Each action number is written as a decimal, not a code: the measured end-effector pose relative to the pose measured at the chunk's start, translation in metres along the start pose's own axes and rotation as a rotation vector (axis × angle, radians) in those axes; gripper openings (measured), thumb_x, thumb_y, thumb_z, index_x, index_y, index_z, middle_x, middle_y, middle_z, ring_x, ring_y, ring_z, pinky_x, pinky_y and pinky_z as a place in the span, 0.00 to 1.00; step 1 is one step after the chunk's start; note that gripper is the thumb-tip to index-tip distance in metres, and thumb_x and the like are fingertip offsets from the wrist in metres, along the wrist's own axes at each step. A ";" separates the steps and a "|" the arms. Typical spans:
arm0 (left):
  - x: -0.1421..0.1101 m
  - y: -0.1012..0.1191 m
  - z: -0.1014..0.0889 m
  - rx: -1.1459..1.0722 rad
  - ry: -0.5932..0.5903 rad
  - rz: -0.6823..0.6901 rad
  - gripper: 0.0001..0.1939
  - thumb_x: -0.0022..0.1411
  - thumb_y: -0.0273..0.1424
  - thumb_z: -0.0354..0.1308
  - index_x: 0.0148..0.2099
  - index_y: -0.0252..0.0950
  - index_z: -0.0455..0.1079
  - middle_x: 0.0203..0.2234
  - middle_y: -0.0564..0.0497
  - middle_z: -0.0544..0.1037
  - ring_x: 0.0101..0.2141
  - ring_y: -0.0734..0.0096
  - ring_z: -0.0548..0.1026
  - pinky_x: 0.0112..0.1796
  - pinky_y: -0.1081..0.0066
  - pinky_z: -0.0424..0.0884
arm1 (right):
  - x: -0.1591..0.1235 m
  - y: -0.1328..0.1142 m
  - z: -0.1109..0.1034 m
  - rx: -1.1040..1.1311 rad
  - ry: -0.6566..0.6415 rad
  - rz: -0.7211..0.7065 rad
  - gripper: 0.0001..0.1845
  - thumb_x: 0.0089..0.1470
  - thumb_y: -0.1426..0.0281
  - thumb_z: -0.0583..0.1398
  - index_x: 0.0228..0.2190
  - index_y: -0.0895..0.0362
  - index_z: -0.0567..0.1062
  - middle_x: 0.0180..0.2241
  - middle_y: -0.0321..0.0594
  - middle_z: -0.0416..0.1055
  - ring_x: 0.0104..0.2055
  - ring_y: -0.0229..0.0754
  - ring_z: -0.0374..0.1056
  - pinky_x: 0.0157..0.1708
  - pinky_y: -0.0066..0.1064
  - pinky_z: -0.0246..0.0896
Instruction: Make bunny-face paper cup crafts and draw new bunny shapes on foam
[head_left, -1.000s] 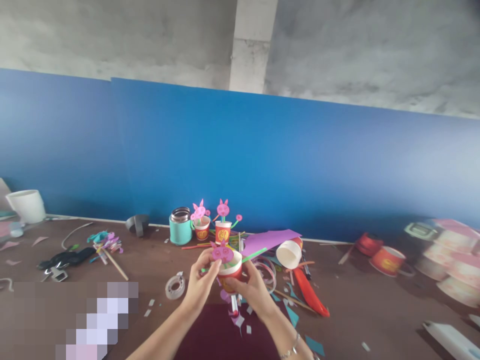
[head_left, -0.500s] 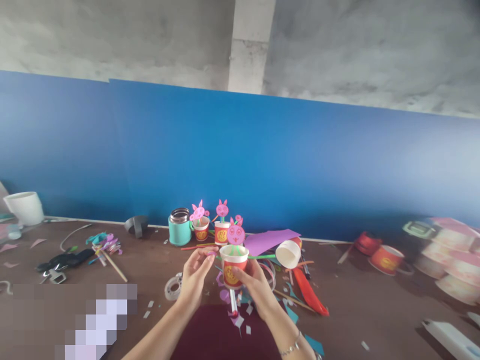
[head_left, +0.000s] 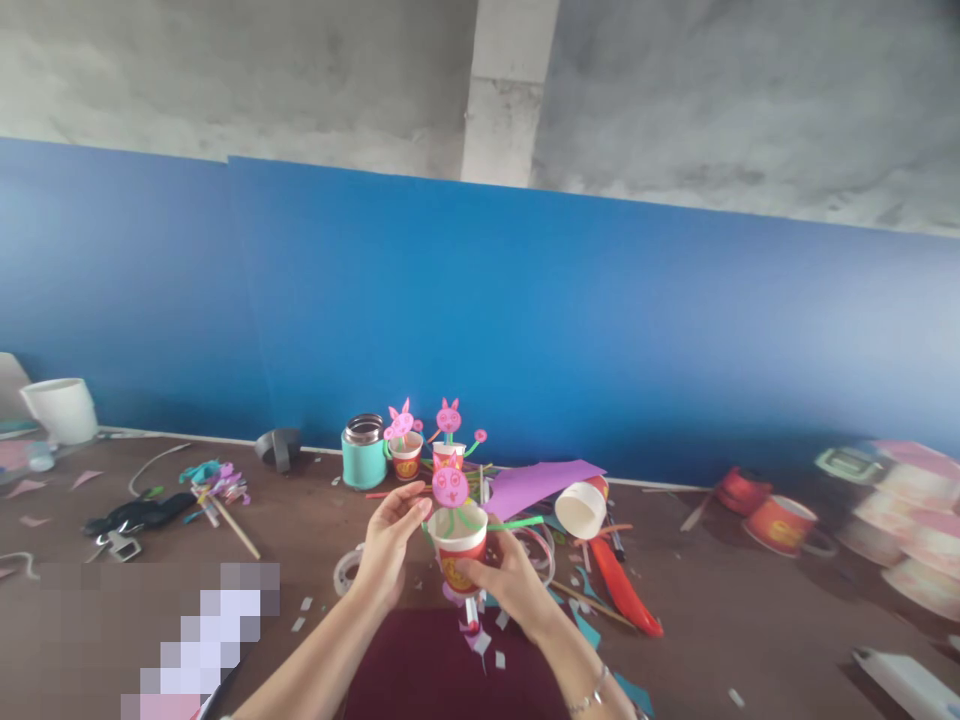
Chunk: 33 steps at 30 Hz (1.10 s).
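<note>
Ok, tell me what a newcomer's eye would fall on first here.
Probably the broad blue panel spanning the view behind the table. Next, the pink eared face above the red-and-white cup in the right hand, with two similar pink faces above cups beyond it, right of the turquoise jar.

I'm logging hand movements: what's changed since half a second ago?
The red-and-white paper cup and its pink paper cat face shifted slightly left and lower. The right hand kept its hold, the left hand stayed alongside; the round turquoise jar stayed put.
</note>
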<state>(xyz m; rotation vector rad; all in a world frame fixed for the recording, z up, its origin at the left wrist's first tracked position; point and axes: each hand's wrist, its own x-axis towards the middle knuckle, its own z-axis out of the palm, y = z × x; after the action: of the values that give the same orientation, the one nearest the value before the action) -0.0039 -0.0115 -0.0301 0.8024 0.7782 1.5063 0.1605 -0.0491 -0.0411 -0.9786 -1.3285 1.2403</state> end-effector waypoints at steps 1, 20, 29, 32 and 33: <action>0.000 0.000 0.000 -0.002 0.000 -0.009 0.19 0.42 0.32 0.70 0.39 0.34 0.75 0.29 0.51 0.79 0.29 0.74 0.74 0.33 0.75 0.68 | 0.000 0.001 -0.001 0.002 0.001 0.001 0.27 0.42 0.65 0.68 0.45 0.56 0.69 0.42 0.44 0.74 0.46 0.50 0.69 0.46 0.43 0.64; 0.003 0.006 -0.003 0.281 -0.163 0.064 0.13 0.46 0.39 0.67 0.30 0.34 0.76 0.27 0.49 0.80 0.30 0.67 0.74 0.34 0.72 0.67 | 0.000 -0.004 -0.009 -0.155 0.018 0.031 0.23 0.41 0.65 0.68 0.41 0.57 0.72 0.37 0.43 0.75 0.39 0.50 0.72 0.39 0.41 0.68; 0.006 0.004 -0.006 0.358 -0.167 0.171 0.11 0.48 0.37 0.65 0.31 0.34 0.76 0.28 0.49 0.78 0.30 0.67 0.73 0.33 0.72 0.66 | 0.000 -0.004 -0.010 -0.105 0.000 0.046 0.23 0.41 0.65 0.68 0.41 0.57 0.71 0.38 0.42 0.75 0.38 0.49 0.72 0.39 0.40 0.67; 0.004 0.006 -0.005 0.410 -0.174 0.176 0.11 0.50 0.38 0.63 0.29 0.34 0.74 0.24 0.51 0.77 0.28 0.69 0.71 0.31 0.74 0.65 | 0.000 -0.004 -0.011 -0.088 -0.026 0.034 0.26 0.42 0.65 0.68 0.44 0.57 0.70 0.41 0.44 0.74 0.41 0.50 0.71 0.41 0.41 0.67; 0.004 0.006 -0.005 0.438 -0.168 0.183 0.11 0.51 0.38 0.62 0.28 0.34 0.73 0.23 0.52 0.76 0.26 0.70 0.71 0.30 0.74 0.64 | 0.000 -0.004 -0.011 -0.081 -0.032 0.029 0.26 0.42 0.66 0.68 0.44 0.57 0.70 0.41 0.44 0.74 0.42 0.50 0.71 0.41 0.41 0.67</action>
<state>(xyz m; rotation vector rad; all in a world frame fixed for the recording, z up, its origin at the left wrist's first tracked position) -0.0113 -0.0083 -0.0277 1.3402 0.9420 1.4218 0.1714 -0.0481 -0.0374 -1.0421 -1.4035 1.2364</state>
